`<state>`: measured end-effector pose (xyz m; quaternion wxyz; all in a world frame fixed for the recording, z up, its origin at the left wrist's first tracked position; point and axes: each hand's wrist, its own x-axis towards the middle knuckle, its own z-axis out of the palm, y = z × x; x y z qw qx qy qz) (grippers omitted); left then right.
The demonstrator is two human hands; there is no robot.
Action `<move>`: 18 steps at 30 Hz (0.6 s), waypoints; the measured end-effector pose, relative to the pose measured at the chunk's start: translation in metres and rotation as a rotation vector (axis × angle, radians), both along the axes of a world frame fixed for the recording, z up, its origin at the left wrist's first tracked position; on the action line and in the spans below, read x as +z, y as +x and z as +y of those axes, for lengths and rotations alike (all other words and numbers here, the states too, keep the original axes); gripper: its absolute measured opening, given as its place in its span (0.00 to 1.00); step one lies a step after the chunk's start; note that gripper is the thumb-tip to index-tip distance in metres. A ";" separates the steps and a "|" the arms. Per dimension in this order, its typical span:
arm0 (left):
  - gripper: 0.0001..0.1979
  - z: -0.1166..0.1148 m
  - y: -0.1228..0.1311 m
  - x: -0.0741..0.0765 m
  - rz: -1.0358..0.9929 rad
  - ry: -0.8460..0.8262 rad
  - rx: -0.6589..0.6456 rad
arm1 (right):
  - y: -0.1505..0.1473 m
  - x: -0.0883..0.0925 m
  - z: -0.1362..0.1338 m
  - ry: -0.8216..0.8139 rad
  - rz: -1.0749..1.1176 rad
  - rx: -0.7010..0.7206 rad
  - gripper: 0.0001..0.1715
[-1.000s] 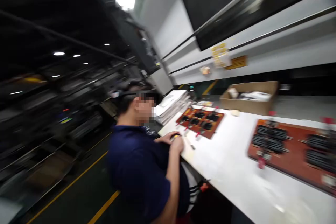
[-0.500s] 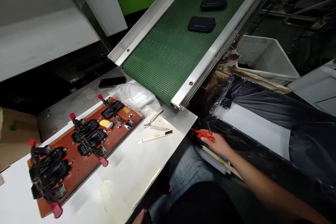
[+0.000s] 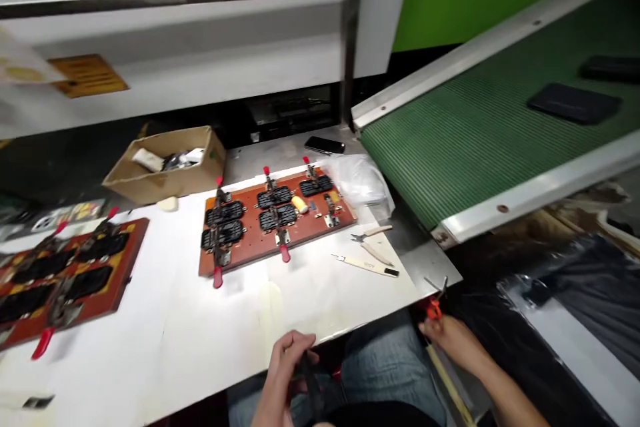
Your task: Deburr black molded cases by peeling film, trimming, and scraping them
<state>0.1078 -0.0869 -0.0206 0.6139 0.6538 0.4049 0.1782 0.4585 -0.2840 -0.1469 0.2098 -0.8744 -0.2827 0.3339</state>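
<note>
My left hand [image 3: 285,370] is closed around a flat black part [image 3: 312,388] just past the table's front edge, over my lap. The part is seen nearly edge-on. At the table's right front corner, my right hand [image 3: 453,340] grips a red-handled tool [image 3: 433,309] with thin metal tips spread apart; its exact kind is unclear. On the table ahead lie pliers with pale handles [image 3: 373,245] and a pale craft knife [image 3: 367,265]. Behind them sits a red-brown fixture board [image 3: 250,250] carrying black ribbed parts [image 3: 277,217] under red-tipped toggle clamps [image 3: 285,252].
A second fixture board [image 3: 125,267] lies at the left. Behind are a cardboard box [image 3: 165,181], a phone [image 3: 325,145] and clear plastic bags [image 3: 363,180]. A green conveyor [image 3: 450,140] with black parts [image 3: 575,104] slopes down from the right. Black plastic wrapping [image 3: 590,280] covers something at right.
The view has swung left, bringing the cardboard box and second board into sight. My left hand with the black part has come up into view. My right hand still holds the red-handled tool.
</note>
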 end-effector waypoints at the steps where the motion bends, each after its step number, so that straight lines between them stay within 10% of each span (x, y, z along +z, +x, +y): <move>1: 0.44 0.004 0.001 0.002 -0.058 0.002 0.043 | -0.005 0.013 -0.007 -0.051 0.075 0.074 0.20; 5: 0.45 0.034 0.003 0.006 -0.178 -0.093 0.185 | -0.029 0.094 0.008 0.035 0.365 0.291 0.24; 8: 0.34 0.062 0.009 0.003 -0.138 -0.225 0.096 | -0.028 0.144 0.093 0.336 0.061 0.255 0.21; 13: 0.23 0.082 0.021 -0.004 -0.055 -0.240 -0.041 | 0.035 0.162 0.256 0.499 -0.569 0.154 0.20; 18: 0.19 0.060 0.018 -0.011 -0.121 -0.002 0.044 | 0.026 0.169 0.317 0.502 -0.554 0.235 0.24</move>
